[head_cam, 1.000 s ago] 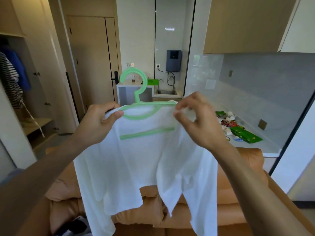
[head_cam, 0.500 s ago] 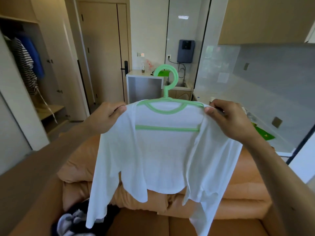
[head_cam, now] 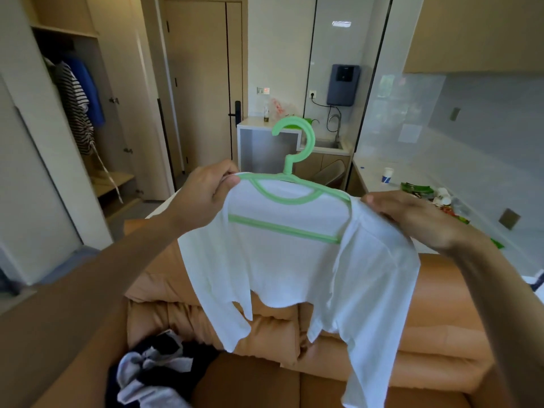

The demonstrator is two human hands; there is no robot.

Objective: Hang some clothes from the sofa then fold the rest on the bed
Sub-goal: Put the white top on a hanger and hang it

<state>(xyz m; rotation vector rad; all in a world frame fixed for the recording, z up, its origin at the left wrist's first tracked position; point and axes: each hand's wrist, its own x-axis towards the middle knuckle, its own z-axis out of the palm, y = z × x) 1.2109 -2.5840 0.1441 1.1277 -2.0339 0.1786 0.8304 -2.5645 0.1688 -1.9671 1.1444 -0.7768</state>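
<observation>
Two hands hold a white top (head_cam: 294, 266) on a green hanger (head_cam: 282, 227) above the sofa (head_cam: 441, 313); left hand (head_cam: 206, 198) pinches one shoulder end, fingers closed on fabric; right hand (head_cam: 412, 219) curls over the other shoulder, gripping cloth; the hanger's long axis runs hand to hand, hook upward; the open wardrobe (head_cam: 63, 30) lies leftward, nearer the left hand; unsorted clothes (head_cam: 153, 375) lie on the seat below.

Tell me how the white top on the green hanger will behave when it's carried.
Probably floppy: the white top drapes in loose folds, sleeves dangling. Likely light: thin-looking fabric, and the left hand only pinches its shoulder. It may slip off the green hanger: the shoulder under the right hand looks bunched.
</observation>
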